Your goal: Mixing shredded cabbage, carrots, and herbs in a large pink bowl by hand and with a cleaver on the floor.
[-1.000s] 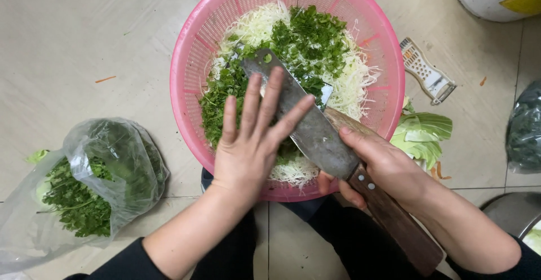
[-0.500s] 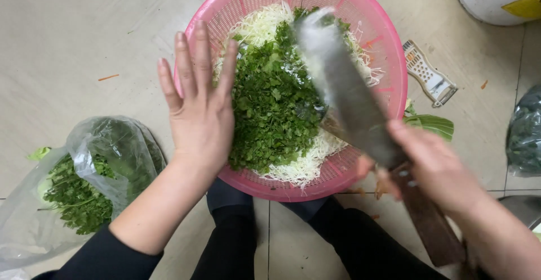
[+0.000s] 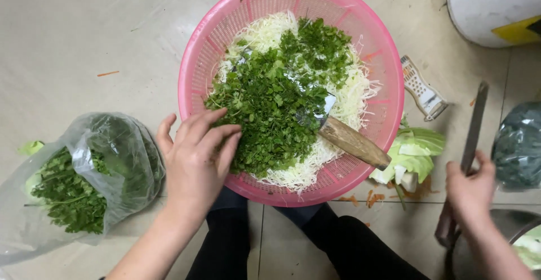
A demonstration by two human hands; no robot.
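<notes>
A clear plastic bag of leafy greens (image 3: 84,173) lies at my far left on the floor. My left hand (image 3: 194,161), fingers loosely spread and holding nothing, rests at the near rim of the pink basket (image 3: 197,71), fingertips touching the chopped herbs (image 3: 270,100) heaped over shredded cabbage (image 3: 349,97). My right hand (image 3: 470,192) grips the cleaver (image 3: 472,133) edge-up beside the basket.

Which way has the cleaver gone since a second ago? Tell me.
Yes. The cleaver has moved right, off the pink basket, and is now held edge-on by the right hand over the floor beside the cabbage scraps.
</notes>
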